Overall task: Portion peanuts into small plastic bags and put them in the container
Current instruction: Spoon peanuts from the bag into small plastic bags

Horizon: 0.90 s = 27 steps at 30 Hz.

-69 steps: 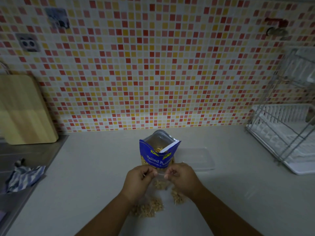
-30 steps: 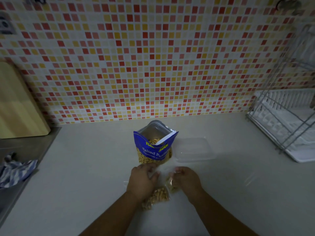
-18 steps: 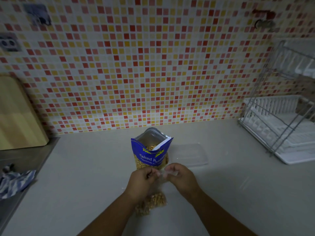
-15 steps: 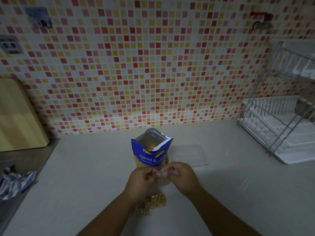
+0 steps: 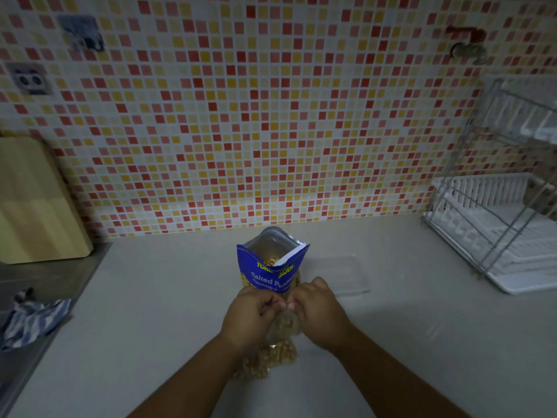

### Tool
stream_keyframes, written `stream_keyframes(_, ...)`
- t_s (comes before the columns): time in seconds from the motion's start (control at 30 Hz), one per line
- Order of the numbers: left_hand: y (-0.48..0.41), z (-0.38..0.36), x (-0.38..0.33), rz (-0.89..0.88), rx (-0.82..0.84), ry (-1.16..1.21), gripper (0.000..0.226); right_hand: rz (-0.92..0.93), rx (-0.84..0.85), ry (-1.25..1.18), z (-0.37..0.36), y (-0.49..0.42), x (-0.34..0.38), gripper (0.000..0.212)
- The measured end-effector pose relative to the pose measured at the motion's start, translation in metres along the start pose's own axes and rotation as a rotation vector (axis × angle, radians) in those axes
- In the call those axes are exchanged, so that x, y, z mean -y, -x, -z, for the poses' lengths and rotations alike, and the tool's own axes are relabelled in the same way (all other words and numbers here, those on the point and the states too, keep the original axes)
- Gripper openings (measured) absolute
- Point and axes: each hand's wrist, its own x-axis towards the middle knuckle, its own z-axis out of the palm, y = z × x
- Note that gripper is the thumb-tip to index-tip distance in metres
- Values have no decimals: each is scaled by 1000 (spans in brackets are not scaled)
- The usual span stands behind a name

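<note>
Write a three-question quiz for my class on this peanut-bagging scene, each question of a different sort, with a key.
1. True or false: the blue peanut pouch stands open on the counter.
2. What do the left hand and the right hand pinch between them? A the small plastic bag; B the striped cloth; C the cutting board.
3. Fill in: seen from the person, the clear container lies just to the ____ of the pouch.

Key: 1 true; 2 A; 3 right.
</note>
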Motion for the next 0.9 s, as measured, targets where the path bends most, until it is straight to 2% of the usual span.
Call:
stream_keyframes(0.1, 2, 0, 0, 10, 12, 0, 7, -13, 28, -38, -2, 1, -2, 13)
stream_keyframes(0.2, 5, 0, 3, 73, 5, 72, 23, -127, 67, -111, 2, 4, -7, 11)
stream_keyframes(0.33, 7, 1, 7, 143, 14, 145, 31, -200, 94, -188, 5, 7, -6, 24)
stream_keyframes(0.5, 10, -3, 3, 278, 60, 321, 23, -318, 181, -283, 13, 3, -9, 5)
stream_keyframes(0.6, 12, -11, 2, 410, 135, 436, 25, -494, 289, -469, 14, 6, -15, 27)
stream_keyframes(0.67, 14, -17, 1, 477, 184, 474, 28, -578, 345, -484, 7, 8, -20, 29)
stream_keyframes(0.7, 14, -20, 1, 478, 194, 431, 28, -600, 362, -467, 1, 9, -23, 29)
stream_keyframes(0.83, 11, -35, 9, 343, 153, 10, 12, -619, 383, -387, -19, 10, -28, 31)
stream_keyframes(0.9, 10, -43, 17, 301, 112, -95, 14, -639, 351, -393, -30, 10, -32, 31)
